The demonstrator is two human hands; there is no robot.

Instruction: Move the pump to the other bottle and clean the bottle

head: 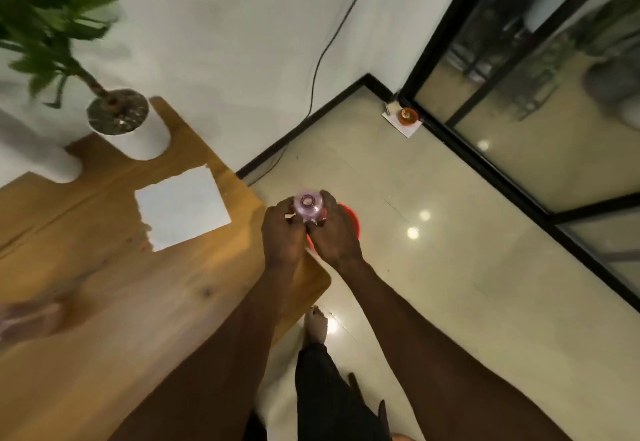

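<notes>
A small clear pinkish bottle [308, 205] with an open neck and no pump on it is held upright just past the right edge of the wooden table [104, 302]. My left hand [282, 232] grips its left side and my right hand [334, 236] grips its right side, fingers wrapped around the lower body. Beneath the hands a red round object [351, 220] shows on the floor. A white paper sheet [181, 208] lies on the table to the left of the bottle. A blurred pinkish thing [24, 319] sits at the table's left edge; what it is I cannot tell.
A potted plant in a white pot [133, 132] stands at the table's far corner, next to a white cylinder [38, 153]. A black cable [332, 45] runs down the wall. An orange item on a white card [407, 118] sits by the glass partition [536, 111]. My bare foot [315, 326] is on the tiled floor.
</notes>
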